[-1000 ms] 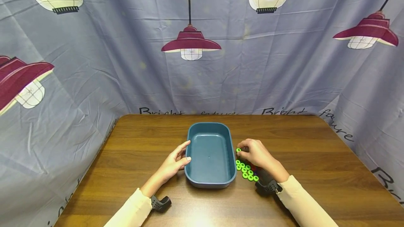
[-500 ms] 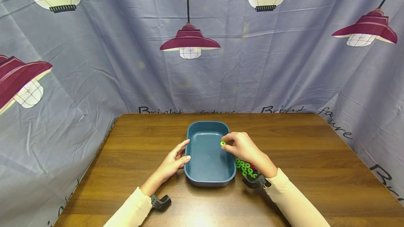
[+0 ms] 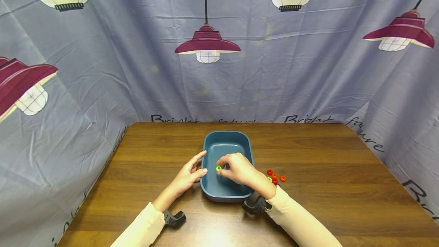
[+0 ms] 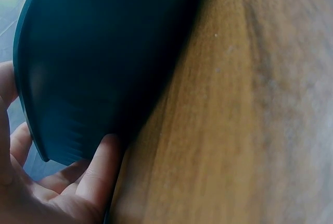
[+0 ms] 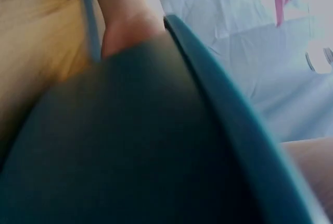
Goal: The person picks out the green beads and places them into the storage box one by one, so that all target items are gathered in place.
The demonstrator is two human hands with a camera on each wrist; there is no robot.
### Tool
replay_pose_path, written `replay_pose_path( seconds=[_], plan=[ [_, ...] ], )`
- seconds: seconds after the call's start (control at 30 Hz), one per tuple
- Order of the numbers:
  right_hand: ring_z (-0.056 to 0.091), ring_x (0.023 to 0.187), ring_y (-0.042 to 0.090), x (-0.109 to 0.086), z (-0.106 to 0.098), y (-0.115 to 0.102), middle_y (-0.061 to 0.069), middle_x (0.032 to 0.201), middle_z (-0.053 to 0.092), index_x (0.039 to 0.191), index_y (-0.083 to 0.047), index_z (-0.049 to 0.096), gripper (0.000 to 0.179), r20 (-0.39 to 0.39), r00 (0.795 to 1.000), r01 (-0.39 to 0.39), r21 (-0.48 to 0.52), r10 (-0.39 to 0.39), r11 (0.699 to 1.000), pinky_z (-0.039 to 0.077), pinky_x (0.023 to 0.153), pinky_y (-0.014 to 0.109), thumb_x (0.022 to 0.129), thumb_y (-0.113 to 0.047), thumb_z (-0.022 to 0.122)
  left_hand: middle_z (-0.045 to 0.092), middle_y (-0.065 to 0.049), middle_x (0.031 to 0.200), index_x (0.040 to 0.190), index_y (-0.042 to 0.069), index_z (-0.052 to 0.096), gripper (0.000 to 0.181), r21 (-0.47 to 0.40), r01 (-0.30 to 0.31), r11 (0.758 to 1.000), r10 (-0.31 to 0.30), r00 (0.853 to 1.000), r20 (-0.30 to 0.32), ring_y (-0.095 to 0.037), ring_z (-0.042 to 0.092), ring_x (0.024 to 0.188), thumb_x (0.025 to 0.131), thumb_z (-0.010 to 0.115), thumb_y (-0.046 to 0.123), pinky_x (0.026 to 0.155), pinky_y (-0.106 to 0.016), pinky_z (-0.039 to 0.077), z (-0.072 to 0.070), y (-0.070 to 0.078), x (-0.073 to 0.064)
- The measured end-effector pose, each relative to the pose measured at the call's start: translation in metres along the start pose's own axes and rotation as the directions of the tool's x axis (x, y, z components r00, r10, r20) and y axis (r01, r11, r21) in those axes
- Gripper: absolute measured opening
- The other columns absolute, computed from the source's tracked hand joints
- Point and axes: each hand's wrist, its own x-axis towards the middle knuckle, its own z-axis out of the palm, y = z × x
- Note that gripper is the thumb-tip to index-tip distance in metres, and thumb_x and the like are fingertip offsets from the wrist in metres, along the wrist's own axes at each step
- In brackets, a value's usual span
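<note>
A blue-grey plastic bin (image 3: 223,198) stands in the middle of the wooden table in the head view. My right hand (image 3: 240,170) is over its interior, pinching a small bright green ring (image 3: 218,168) between thumb and fingertips. Against the bin's left side rests my left hand (image 3: 186,178), its fingers extended. In the left wrist view, fingers (image 4: 101,166) touch the bin's outer wall. The right wrist view shows mostly the bin's dark wall (image 5: 119,130); the pinching fingertips are hidden there.
To the right of the bin lie loose rings: a red ring (image 3: 269,172), an orange ring (image 3: 282,178) and others. My right forearm covers part of that group. A printed curtain (image 3: 144,68) hangs behind the table (image 3: 329,201).
My right hand has carried the green ring leftward from the table beside the bin, across the right rim, to over the bin's interior. My left hand has stayed at the bin's left side.
</note>
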Motion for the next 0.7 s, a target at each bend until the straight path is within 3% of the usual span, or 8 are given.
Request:
replay_pose_path(
  seconds=[0.3,0.47,0.7],
  plan=[
    [0.069,0.074,0.013,0.010,0.019,-0.016,-0.003,0.080,0.076,0.091,-0.013,0.079,0.011,0.071,0.997,-0.042,-0.016,0.043,0.999,0.047,0.059,0.023,0.080,-0.014,0.082,0.034,-0.034,0.157,0.163,0.008,0.020,0.071,0.006,-0.001,1.000,0.001,1.000,-0.005,-0.038,0.050,0.136,0.101,0.055,0.013,0.096,-0.038,0.057,0.000,-0.001,0.001],
    [0.063,0.069,0.007,0.010,0.026,-0.015,-0.006,0.075,0.074,0.086,-0.014,0.077,0.009,0.109,0.993,-0.046,-0.051,0.051,0.998,0.047,0.058,0.023,0.079,-0.014,0.083,0.034,-0.034,0.157,0.163,0.008,0.020,0.071,0.004,0.003,1.000,-0.003,1.000,-0.009,-0.042,0.048,0.137,0.101,0.055,0.012,0.097,-0.039,0.057,0.001,0.000,0.001],
    [0.046,0.058,0.003,0.007,0.024,-0.011,-0.011,0.060,0.056,0.074,-0.015,0.071,0.013,0.120,0.993,-0.005,-0.051,0.012,0.999,0.038,0.051,0.022,0.074,-0.012,0.084,0.033,-0.035,0.157,0.162,0.007,0.020,0.071,-0.006,-0.003,1.000,0.003,1.000,-0.005,-0.048,0.046,0.138,0.101,0.056,0.012,0.094,-0.034,0.057,0.001,0.000,0.001]
  ],
)
